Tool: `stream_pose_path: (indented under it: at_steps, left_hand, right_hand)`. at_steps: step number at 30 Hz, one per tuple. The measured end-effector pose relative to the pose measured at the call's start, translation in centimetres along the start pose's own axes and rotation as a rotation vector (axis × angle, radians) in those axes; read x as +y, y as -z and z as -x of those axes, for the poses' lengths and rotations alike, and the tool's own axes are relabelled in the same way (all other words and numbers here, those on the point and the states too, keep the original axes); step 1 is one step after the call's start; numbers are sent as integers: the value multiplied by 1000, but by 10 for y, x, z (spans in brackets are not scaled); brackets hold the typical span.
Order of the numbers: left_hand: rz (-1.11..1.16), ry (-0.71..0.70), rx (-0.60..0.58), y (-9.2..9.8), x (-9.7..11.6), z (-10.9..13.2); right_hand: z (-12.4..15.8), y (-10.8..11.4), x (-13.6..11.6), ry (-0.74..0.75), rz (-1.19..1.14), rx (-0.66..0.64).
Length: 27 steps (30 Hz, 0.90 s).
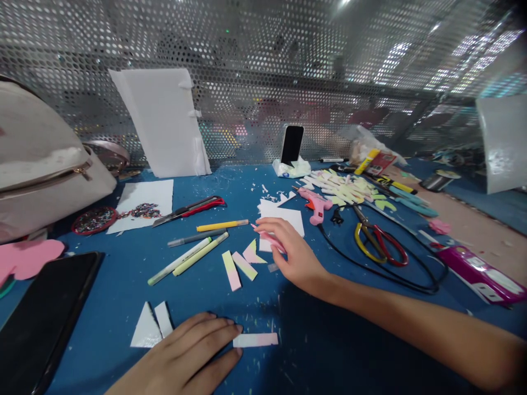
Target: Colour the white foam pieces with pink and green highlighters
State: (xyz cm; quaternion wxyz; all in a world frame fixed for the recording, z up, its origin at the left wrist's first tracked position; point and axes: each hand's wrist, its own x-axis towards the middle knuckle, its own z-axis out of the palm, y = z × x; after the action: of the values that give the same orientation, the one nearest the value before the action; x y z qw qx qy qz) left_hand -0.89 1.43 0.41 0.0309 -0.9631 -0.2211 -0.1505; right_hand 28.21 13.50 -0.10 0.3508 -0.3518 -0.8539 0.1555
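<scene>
My left hand point(201, 351) rests low on the blue table, its index finger and thumb on either side of one end of a white-and-pink paper strip point(257, 340), steadying it. My right hand point(296, 260) curls its fingers around a pink marker point(269, 239), above a white paper scrap point(290, 219). To its left lie two yellow-and-pink strips point(231, 271) and a notched paper piece point(252, 253). Beyond them are a yellow marker point(222, 225), a grey marker point(193, 238) and two green-toned markers point(181, 260). Beside my left hand lie a white triangle point(146, 328) and a small white strip point(163, 318).
At right are a pink glue gun point(316, 204) with a looping black cord, scissors point(381, 241), a pile of pale strips point(343, 186) and a magenta pack point(481, 271). Left are a utility knife point(189, 209), a bead dish point(94, 220), a black tablet point(45, 323) and a bag point(45, 164).
</scene>
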Motion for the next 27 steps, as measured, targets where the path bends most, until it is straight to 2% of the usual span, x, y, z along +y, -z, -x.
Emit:
stream_pose_path:
  at_steps: [14, 22, 27]
  left_hand:
    - [-1, 4, 151, 8, 1, -12]
    - [17, 18, 123, 8, 3, -12]
    - [25, -27, 91, 6, 5, -7]
  right_hand:
    - [-1, 0, 0, -5, -52, 21]
    - [-2, 3, -6, 10, -94, 46]
    - [-3, 4, -7, 19, -72, 52]
